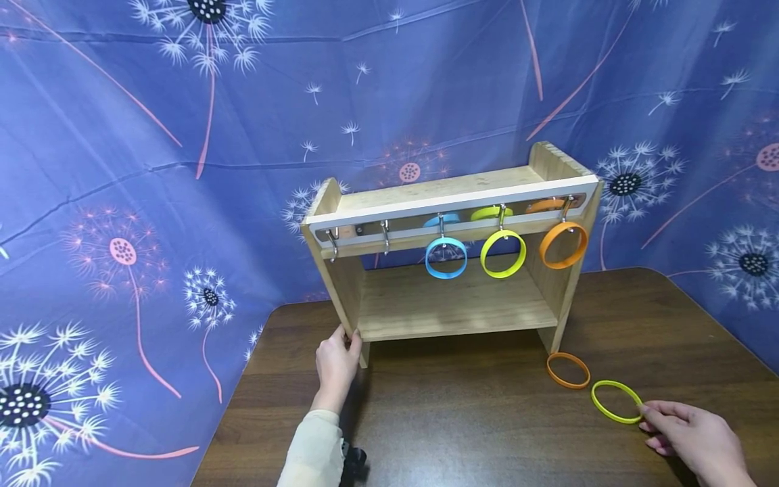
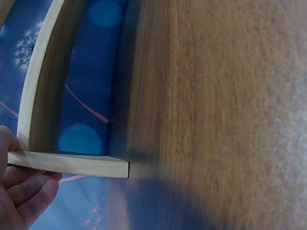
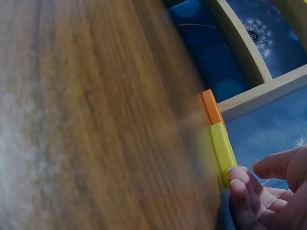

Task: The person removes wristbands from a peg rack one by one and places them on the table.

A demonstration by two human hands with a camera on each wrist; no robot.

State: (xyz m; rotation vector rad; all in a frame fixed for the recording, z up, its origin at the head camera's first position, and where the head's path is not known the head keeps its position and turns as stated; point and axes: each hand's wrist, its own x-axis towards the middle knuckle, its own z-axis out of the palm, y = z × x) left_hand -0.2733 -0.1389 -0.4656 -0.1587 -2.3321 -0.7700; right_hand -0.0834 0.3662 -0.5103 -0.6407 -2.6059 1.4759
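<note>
My left hand [image 1: 337, 362] grips the lower left side panel of a wooden rack [image 1: 459, 297]; in the left wrist view, its fingers [image 2: 36, 194] lie along the panel's outer face. Near the table's right side, my right hand [image 1: 694, 436] touches the edge of a yellow ring [image 1: 616, 421] lying on the table. The right wrist view shows its thumb apart from the ring and fingertips against it. An orange ring [image 1: 569, 385] lies beside the rack's right foot. From the rack's hooks hang a blue ring [image 1: 446, 274], another yellow ring [image 1: 503, 274] and another orange ring [image 1: 564, 264].
Two bare hooks, a left one [image 1: 333, 247] and a second hook [image 1: 385, 237], are on the rack's front rail. The rack stands at the back of a brown wooden table [image 1: 450, 406]. Behind it hangs a blue dandelion-print cloth [image 1: 426, 88].
</note>
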